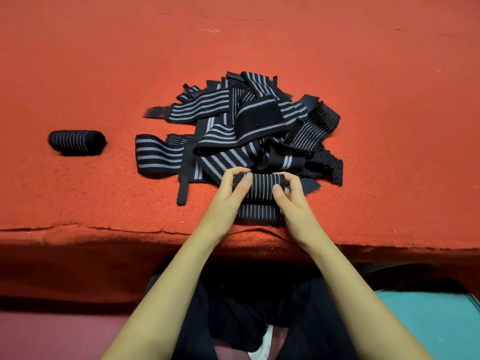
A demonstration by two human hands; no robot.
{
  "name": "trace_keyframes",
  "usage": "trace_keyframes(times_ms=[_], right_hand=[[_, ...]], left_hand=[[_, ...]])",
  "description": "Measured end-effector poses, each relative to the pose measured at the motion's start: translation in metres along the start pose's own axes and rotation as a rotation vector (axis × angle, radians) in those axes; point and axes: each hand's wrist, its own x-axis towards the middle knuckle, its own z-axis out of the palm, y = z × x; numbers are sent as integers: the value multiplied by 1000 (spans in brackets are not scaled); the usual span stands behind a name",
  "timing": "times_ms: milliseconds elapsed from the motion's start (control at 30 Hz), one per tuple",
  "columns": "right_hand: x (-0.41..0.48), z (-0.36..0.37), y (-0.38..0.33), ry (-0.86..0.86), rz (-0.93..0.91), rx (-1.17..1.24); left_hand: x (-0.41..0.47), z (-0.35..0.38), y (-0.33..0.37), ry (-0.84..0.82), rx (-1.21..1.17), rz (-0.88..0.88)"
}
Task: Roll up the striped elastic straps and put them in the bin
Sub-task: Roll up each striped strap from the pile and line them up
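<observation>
Dark trousers [233,320] and a white shoe [262,344] fill the bottom of the view, with a flat teal surface [428,320] low on the right. Both bare forearms reach forward to the near edge of the red felt-covered tabletop [104,61]. There the left hand [228,193] and right hand [291,201] hold a black elastic strap with thin grey stripes [262,185], partly wound into a roll. The left fingers [245,181] are curled round the roll's left end, thumb on the near side and the others over the top. The right fingers [279,190] pinch its right end the same way, so the roll sits between the two hands. Its long axis runs left to right, parallel to the tabletop's near edge, and its stripes wrap around it. The unrolled tail [257,213] lies flat, pointing back toward the person and ending just short of the edge. Just behind the roll, touching it, sits a heap of loose black-and-grey striped straps [249,126], tangled and pointing every way. Well apart to the left lies a finished roll of striped strap [76,142] on its side, its axis also left to right.
</observation>
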Motion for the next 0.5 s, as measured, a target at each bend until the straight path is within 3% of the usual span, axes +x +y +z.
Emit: trace_keyframes(times_ms=[333, 500], right_hand=[[0, 0, -1, 8, 29, 60], [-3, 1, -3, 40, -45, -13]], left_hand=[[-4, -2, -1, -72, -35, 106], [-1, -1, -2, 8, -48, 38]])
